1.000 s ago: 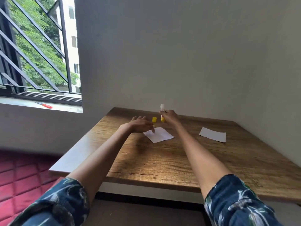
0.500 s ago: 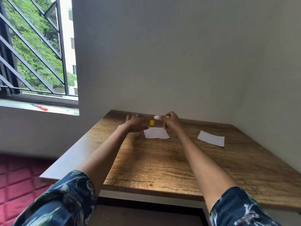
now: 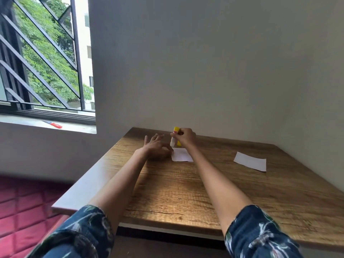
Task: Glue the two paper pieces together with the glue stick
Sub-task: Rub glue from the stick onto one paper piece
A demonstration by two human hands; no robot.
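A small white paper piece (image 3: 181, 155) lies on the far part of the wooden table (image 3: 204, 192). My left hand (image 3: 157, 146) lies flat, fingers spread, pressing the paper's left edge. My right hand (image 3: 186, 136) holds the uncapped glue stick (image 3: 174, 136), yellow end up and white tip pointing down just above the paper's far left corner. A bit of yellow, likely the cap (image 3: 179, 143), shows on the table behind the stick. The second paper piece (image 3: 250, 161) lies apart on the right.
The table stands in a corner, with a wall behind it and a wall on the right. A barred window is on the left, with a red-handled tool (image 3: 53, 124) on its sill. Red quilted flooring lies below the table's left edge.
My right hand has turned the glue stick from tip up, through sideways, to tip down over the paper. My left hand stays by the paper's left edge.
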